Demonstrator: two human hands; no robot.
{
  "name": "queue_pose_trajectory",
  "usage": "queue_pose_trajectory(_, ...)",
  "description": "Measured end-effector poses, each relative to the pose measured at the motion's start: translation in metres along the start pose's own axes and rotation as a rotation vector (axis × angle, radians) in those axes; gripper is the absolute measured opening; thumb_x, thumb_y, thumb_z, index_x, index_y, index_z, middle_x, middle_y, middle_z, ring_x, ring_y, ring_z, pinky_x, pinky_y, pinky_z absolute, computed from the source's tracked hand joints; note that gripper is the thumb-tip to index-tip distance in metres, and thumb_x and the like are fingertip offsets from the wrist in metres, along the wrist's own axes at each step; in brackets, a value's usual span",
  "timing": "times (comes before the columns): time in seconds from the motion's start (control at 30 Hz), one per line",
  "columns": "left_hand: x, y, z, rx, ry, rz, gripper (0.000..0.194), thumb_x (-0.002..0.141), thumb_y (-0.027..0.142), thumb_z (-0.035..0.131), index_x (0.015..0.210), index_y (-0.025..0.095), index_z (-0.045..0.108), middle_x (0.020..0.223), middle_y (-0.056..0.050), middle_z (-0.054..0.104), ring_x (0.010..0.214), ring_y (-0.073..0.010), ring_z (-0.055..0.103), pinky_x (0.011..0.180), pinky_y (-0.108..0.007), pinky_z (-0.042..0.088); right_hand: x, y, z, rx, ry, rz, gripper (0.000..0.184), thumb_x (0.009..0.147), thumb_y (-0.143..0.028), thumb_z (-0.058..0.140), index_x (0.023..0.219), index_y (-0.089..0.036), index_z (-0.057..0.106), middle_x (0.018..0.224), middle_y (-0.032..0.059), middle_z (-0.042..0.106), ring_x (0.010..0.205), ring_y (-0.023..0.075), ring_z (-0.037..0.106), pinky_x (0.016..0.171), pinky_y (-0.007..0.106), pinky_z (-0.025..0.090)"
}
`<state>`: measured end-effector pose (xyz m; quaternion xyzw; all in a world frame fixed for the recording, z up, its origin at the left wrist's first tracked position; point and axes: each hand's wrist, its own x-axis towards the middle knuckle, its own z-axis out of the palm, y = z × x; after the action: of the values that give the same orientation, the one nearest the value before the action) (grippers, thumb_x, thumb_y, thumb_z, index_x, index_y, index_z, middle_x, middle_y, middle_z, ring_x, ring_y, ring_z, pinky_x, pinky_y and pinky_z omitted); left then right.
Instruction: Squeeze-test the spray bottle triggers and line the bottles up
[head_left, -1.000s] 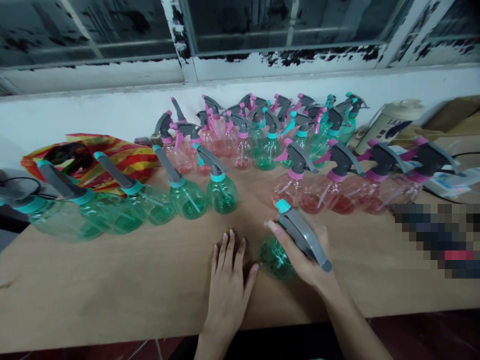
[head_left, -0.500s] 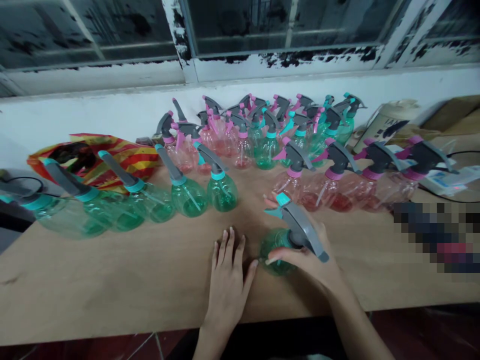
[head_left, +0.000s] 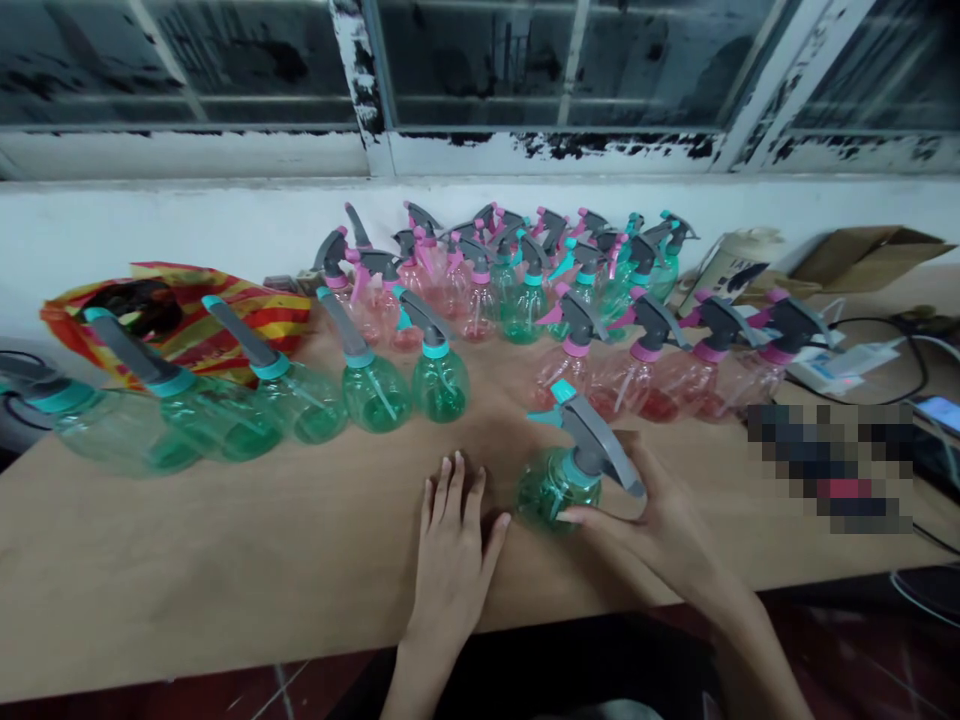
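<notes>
1. One green spray bottle (head_left: 546, 490) with a teal collar and grey trigger head sits on the near part of the wooden table (head_left: 225, 560), right of centre. Its teal nozzle faces the far side; its grey lever slopes near and right.

2. Right hand (head_left: 667, 525): at the right side of that bottle, thumb laid against its near side. The other fingers are largely hidden behind it, so I cannot tell whether they are closed around it.

3. Left hand (head_left: 454, 535): palm down on the table, fingers slightly spread, thumb angled out, its tip just beside the green bottle but apart from it.

4. Five green bottles (head_left: 375, 395) form a row to the left, beyond the left hand, with a red-and-yellow striped bag (head_left: 247, 312) behind them.

5. Four pink bottles (head_left: 622, 385) line up on the right, beyond the right hand.

6. Many more bottles, pink and green mixed (head_left: 480, 310), crowd together at the far side before the white wall (head_left: 187, 220).

7. Far right: a pale printed container (head_left: 727, 265) leans near a cardboard box (head_left: 862, 255).
</notes>
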<state>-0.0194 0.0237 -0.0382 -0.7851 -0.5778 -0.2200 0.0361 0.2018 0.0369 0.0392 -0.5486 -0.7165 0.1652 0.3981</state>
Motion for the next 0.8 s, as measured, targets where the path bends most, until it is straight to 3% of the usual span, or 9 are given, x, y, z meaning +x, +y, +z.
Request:
queue_pose_trajectory(0.1, -0.001, -0.002, 0.003, -0.013, 0.02, 0.006, 0.048, 0.099, 0.035, 0.045, 0.139, 0.009, 0.046, 0.152, -0.02, 0.04, 0.145, -0.0321, 0.027, 0.114, -0.056, 0.03, -0.004, -0.003, 0.004, -0.056, 0.05, -0.059, 0.044, 0.079, -0.056, 0.069, 0.104, -0.022, 0.059, 0.097, 0.0073, 0.065, 0.092, 0.0266, 0.065, 0.081, 0.042, 0.055)
queue_pose_trajectory(0.2, -0.002, -0.003, 0.005, -0.021, 0.031, 0.015, 0.048, 0.098, 0.036, 0.045, 0.138, 0.01, 0.047, 0.151, -0.021, 0.041, 0.144, -0.0325, 0.029, 0.113, -0.056, 0.032, 0.004, -0.006, 0.009, -0.138, 0.036, -0.105, 0.04, 0.083, -0.056, 0.065, 0.105, -0.023, 0.063, 0.101, 0.0086, 0.067, 0.097, 0.0281, 0.064, 0.083, 0.043, 0.055)
queue_pose_trajectory(0.37, -0.003, -0.003, 0.007, 0.0, 0.039, 0.018, 0.048, 0.098, 0.036, 0.046, 0.137, 0.008, 0.048, 0.15, -0.022, 0.042, 0.143, -0.0347, 0.031, 0.111, -0.057, 0.034, 0.039, -0.004, 0.018, -0.253, -0.002, -0.141, 0.047, 0.081, -0.06, 0.064, 0.105, -0.02, 0.066, 0.11, 0.0127, 0.067, 0.107, 0.0323, 0.063, 0.09, 0.046, 0.052)
queue_pose_trajectory(0.43, -0.003, -0.003, 0.008, 0.01, 0.044, 0.017, 0.048, 0.098, 0.036, 0.047, 0.137, 0.008, 0.049, 0.15, -0.022, 0.042, 0.143, -0.035, 0.032, 0.111, -0.057, 0.035, 0.056, -0.006, 0.023, -0.323, -0.028, -0.144, 0.051, 0.082, -0.06, 0.063, 0.107, -0.017, 0.066, 0.113, 0.0159, 0.067, 0.103, 0.0336, 0.065, 0.084, 0.045, 0.053)
queue_pose_trajectory(0.57, -0.004, -0.003, 0.01, 0.022, 0.064, 0.015, 0.047, 0.097, 0.036, 0.049, 0.136, 0.009, 0.049, 0.149, -0.021, 0.044, 0.141, -0.0346, 0.035, 0.111, -0.056, 0.035, 0.087, -0.014, 0.035, -0.489, -0.114, -0.046, 0.049, 0.085, -0.057, 0.061, 0.11, -0.016, 0.065, 0.095, 0.0123, 0.071, 0.076, 0.0301, 0.07, 0.063, 0.039, 0.051)
queue_pose_trajectory(0.67, -0.004, -0.003, 0.011, 0.035, 0.077, 0.018, 0.047, 0.097, 0.035, 0.049, 0.137, 0.01, 0.049, 0.149, -0.021, 0.044, 0.141, -0.0343, 0.036, 0.11, -0.055, 0.037, 0.103, -0.018, 0.043, -0.551, -0.119, 0.015, 0.06, 0.084, -0.058, 0.062, 0.124, -0.013, 0.058, 0.085, 0.0102, 0.072, 0.073, 0.0304, 0.07, 0.059, 0.036, 0.048)
queue_pose_trajectory(0.8, -0.005, -0.004, 0.012, 0.048, 0.084, 0.023, 0.047, 0.097, 0.035, 0.049, 0.137, 0.01, 0.048, 0.149, -0.021, 0.044, 0.141, -0.0344, 0.036, 0.109, -0.056, 0.037, 0.117, -0.016, 0.052, -0.587, -0.097, 0.033, 0.065, 0.084, -0.059, 0.06, 0.128, -0.011, 0.055, 0.092, 0.0148, 0.074, 0.078, 0.0333, 0.071, 0.057, 0.035, 0.046)
